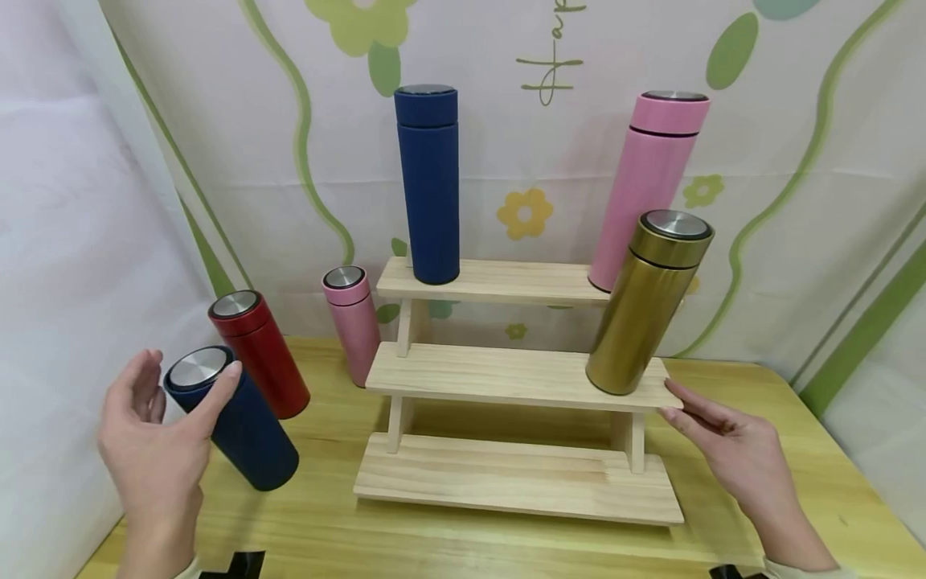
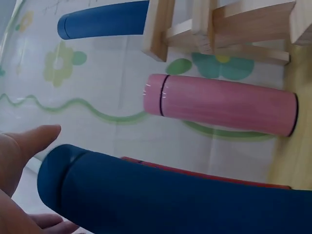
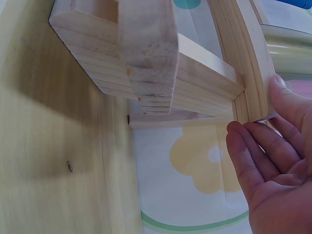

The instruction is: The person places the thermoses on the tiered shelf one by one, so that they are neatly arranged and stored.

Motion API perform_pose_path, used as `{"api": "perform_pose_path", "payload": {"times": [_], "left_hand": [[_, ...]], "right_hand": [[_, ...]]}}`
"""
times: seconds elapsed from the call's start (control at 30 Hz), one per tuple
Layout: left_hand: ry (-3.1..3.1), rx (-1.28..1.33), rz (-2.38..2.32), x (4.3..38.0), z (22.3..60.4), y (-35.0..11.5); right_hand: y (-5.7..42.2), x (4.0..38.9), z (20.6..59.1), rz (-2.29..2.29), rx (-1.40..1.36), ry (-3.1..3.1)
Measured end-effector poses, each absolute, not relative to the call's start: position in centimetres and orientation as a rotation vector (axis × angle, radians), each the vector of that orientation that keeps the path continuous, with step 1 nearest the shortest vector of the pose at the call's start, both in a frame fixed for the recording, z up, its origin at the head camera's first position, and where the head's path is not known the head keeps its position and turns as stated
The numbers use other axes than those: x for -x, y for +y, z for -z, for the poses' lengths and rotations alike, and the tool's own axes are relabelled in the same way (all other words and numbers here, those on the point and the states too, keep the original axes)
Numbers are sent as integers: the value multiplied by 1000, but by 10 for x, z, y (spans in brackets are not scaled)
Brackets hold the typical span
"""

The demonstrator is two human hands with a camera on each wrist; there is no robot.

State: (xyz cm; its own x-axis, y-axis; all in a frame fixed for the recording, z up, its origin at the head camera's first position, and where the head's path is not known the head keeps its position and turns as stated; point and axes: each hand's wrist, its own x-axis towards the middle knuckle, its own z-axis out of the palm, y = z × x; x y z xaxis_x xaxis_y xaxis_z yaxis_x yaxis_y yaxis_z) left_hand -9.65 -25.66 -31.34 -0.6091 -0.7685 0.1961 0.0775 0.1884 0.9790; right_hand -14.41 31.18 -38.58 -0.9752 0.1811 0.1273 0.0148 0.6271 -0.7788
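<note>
White flower-printed curtain (image 1: 535, 145) behind a pale yellow wooden surface (image 1: 325, 531) | our left grip (image 1: 155, 434) spreads, unclenched, around the silver-topped lid (image 1: 197, 366) of a dark-blue cylindrical bottle (image 1: 255, 438) standing on the surface, left of a three-tier pale wooden stand (image 1: 499, 478) | our right grip (image 1: 745, 450) pinches the right end of the stand's middle shelf (image 1: 477, 367)

Three-step stand (image 1: 521, 482) central on surface (image 1: 318, 531), cloth (image 1: 492, 129) behind. Top step (image 1: 524, 277): left-end flask (image 1: 430, 193), right-end flask (image 1: 654, 169). Middle step (image 1: 492, 370): lone flask (image 1: 640, 314) near right end, in front of right-end flask; my right fingers (image 1: 698, 396) at step's right edge. Left of stand, on surface: inner flask (image 1: 354, 330) just beside, outer flask (image 1: 270, 354) farther left, front flask (image 1: 253, 438) before outer one, its top between my left fingers (image 1: 217, 398).
</note>
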Motion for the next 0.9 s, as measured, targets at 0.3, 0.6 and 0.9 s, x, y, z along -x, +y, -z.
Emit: {"api": "perform_pose_path", "payload": {"times": [0.3, 0.6, 0.9], "left_hand": [[-1940, -790, 1683, 106, 329, -270], [-2089, -834, 1704, 116, 346, -273], [-2091, -784, 1858, 120, 358, -282]], "right_hand": [[311, 143, 385, -1277, 161, -2643], [313, 143, 382, -1282, 151, -2641], [308, 141, 383, -1344, 158, -2620]]}}
